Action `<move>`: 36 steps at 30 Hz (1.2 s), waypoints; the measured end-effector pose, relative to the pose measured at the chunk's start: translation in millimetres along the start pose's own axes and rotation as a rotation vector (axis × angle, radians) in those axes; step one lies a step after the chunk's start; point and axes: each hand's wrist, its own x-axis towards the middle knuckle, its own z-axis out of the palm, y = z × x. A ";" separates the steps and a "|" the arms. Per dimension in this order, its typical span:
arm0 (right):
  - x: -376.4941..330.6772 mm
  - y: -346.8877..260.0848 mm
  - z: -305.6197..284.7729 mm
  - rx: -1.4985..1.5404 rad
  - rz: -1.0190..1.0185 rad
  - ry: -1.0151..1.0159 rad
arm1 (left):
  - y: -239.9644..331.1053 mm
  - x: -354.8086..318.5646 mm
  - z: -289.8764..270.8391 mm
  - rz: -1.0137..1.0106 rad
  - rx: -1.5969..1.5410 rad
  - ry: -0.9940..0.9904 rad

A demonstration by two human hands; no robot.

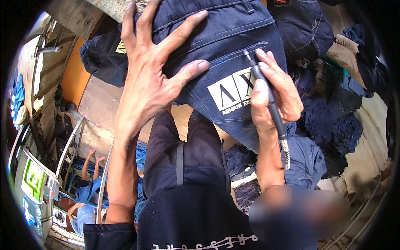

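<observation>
Spread out before me is a pair of dark navy jeans [227, 29], with a stitched pocket edge and a pale printed patch [227, 93] below it. My left hand [154, 62] lies on the denim with fingers and thumb apart, pressing it flat. Held like a pen, a slim black pen-shaped rotary tool [271, 98] is in my right hand [277, 89]. Its metal tip is at the pocket edge, just above the patch; whether it touches the cloth I cannot tell. A metal spring sleeve and thin cable trail from its lower end.
Dark folded garments [302, 29] lie at the far right, above a large heap of dark cloth [329, 112]. Another dark garment [104, 56] rests left of my hand. A wooden beam [77, 16] crosses the upper left. Other people sit among blue clothes [89, 193] at lower left.
</observation>
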 end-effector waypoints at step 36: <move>-0.9 3.9 1.5 -0.094 -0.031 -0.053 | -9.9 0.9 -1.1 0.023 -0.019 0.000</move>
